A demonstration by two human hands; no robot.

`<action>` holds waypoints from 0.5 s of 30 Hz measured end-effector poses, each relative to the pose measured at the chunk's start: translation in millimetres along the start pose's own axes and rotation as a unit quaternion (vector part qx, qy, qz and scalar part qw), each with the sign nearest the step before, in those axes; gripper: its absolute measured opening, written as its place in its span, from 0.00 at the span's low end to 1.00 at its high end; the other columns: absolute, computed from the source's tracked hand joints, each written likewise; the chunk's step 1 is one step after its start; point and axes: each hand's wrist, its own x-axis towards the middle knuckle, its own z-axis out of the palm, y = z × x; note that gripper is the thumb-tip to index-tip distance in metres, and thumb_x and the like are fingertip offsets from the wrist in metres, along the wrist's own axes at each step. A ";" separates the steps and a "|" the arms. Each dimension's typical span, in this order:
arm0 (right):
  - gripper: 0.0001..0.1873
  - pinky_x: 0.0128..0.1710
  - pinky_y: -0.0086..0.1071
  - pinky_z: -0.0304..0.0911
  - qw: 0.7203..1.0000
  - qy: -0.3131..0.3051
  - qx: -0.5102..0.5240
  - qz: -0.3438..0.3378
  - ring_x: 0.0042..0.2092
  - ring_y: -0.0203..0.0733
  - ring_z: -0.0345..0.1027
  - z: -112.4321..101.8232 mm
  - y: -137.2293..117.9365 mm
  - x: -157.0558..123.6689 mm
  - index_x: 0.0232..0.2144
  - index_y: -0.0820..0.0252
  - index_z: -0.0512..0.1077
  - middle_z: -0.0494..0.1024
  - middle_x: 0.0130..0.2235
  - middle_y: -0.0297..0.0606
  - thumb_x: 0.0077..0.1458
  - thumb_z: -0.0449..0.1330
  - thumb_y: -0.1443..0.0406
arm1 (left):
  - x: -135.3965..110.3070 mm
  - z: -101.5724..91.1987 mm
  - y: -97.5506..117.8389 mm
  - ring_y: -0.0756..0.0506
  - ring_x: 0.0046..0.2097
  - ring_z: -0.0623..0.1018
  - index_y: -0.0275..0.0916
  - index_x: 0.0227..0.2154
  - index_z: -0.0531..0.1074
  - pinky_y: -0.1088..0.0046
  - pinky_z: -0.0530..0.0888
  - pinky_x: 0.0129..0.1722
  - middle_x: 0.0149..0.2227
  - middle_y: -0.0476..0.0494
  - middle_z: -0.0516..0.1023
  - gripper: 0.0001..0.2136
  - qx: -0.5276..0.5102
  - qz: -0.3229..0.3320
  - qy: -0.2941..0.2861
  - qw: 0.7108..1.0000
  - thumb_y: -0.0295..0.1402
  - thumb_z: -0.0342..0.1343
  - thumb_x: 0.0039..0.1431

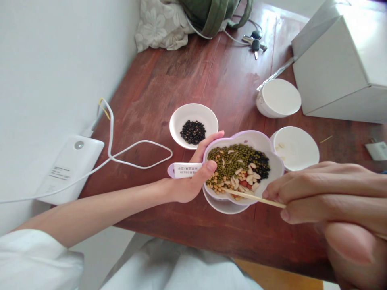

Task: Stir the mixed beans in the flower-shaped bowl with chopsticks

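Note:
My left hand (193, 177) grips the left rim of a flower-shaped bowl (273, 155) holding mixed green, black and yellow beans, peanuts and seeds. The bowl is lifted and tilted just above a small white dish (222, 206). My right hand (326, 201), close to the camera, is closed around wooden chopsticks (252, 196) whose tips reach into the near side of the bean mix. Behind my left hand, a white bowl (184, 117) holds a pile of black beans.
An empty white dish (299, 147) and an upturned white bowl (279, 98) sit right of the bean bowl. A white box (335, 68) fills the far right. Keys (255, 42), a green bag (211, 12), a floral cloth (159, 26), a white power bank (69, 169) and cable lie about.

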 end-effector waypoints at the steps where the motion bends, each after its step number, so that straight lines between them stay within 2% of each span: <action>1: 0.28 0.36 0.30 0.81 1.000 -0.005 0.004 0.016 0.35 0.40 0.85 0.3 -0.4 1.6 0.30 0.52 0.78 0.87 0.34 0.34 0.75 0.51 0.47 | 0.0 0.3 0.6 0.29 0.69 0.75 0.53 0.78 0.57 0.48 0.76 0.70 0.74 0.38 0.70 0.32 -0.002 -0.001 -0.001 1.000 0.45 0.55 0.75; 4: 0.27 0.37 0.31 0.81 0.999 -0.019 0.024 0.032 0.35 0.39 0.85 0.1 -1.4 4.8 0.30 0.53 0.78 0.88 0.35 0.34 0.75 0.52 0.48 | 0.4 1.3 2.4 0.30 0.71 0.74 0.50 0.79 0.53 0.48 0.75 0.70 0.75 0.36 0.67 0.33 0.003 -0.010 -0.006 1.000 0.46 0.54 0.76; 7: 0.28 0.37 0.30 0.81 0.999 -0.029 0.037 0.017 0.36 0.38 0.85 -1.1 -1.5 5.6 0.29 0.53 0.78 0.88 0.34 0.34 0.75 0.52 0.48 | 1.1 2.1 3.4 0.29 0.71 0.73 0.49 0.79 0.51 0.46 0.76 0.70 0.76 0.34 0.65 0.34 0.006 -0.016 -0.013 1.000 0.47 0.53 0.76; 10: 0.27 0.37 0.29 0.82 0.998 -0.002 0.047 0.038 0.35 0.39 0.86 -2.6 -1.1 7.0 0.27 0.55 0.79 0.86 0.31 0.36 0.74 0.55 0.50 | 1.5 2.6 3.2 0.28 0.71 0.74 0.50 0.79 0.52 0.46 0.76 0.69 0.76 0.33 0.65 0.34 0.005 -0.011 -0.014 1.000 0.47 0.54 0.76; 15: 0.29 0.39 0.26 0.82 0.995 -0.036 0.084 -0.025 0.34 0.37 0.86 -4.1 3.2 11.7 0.27 0.59 0.79 0.85 0.29 0.38 0.73 0.56 0.48 | 1.5 3.7 3.8 0.29 0.71 0.73 0.50 0.79 0.50 0.47 0.76 0.69 0.74 0.34 0.68 0.34 0.009 -0.006 -0.014 1.000 0.47 0.53 0.76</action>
